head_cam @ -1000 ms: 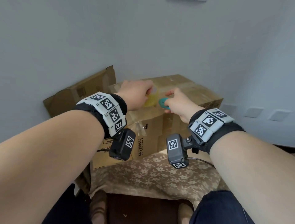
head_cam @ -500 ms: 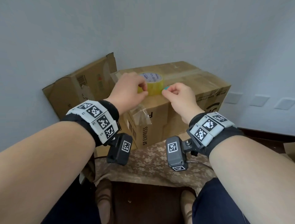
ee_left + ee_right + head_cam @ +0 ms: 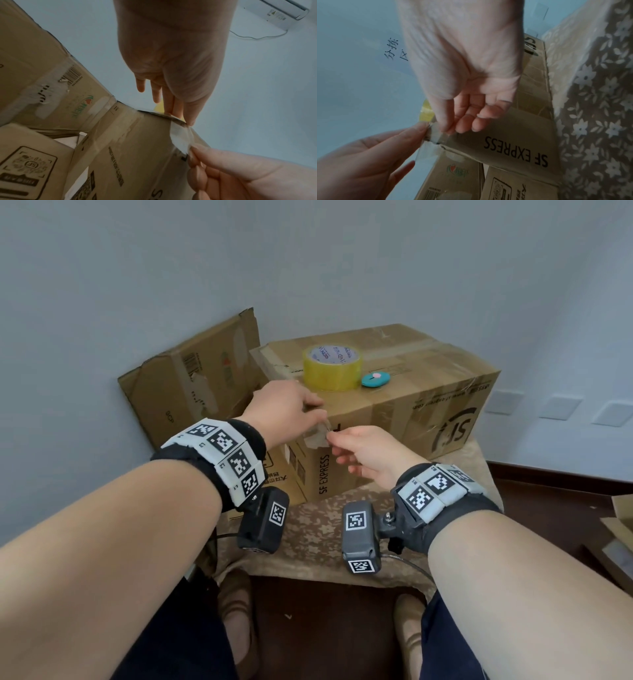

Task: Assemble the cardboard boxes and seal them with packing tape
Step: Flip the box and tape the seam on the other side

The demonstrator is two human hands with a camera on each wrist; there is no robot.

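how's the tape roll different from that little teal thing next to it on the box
The tape roll is yellow, a tall ring with a printed white core; the teal thing is a low flat oval with a pink spot. The tape roll is clearly bigger. Both lie untouched on top of the box, side by side.

A floral-covered surface point(image 3: 318, 539), perhaps a table, carries the cardboard box point(image 3: 404, 419).
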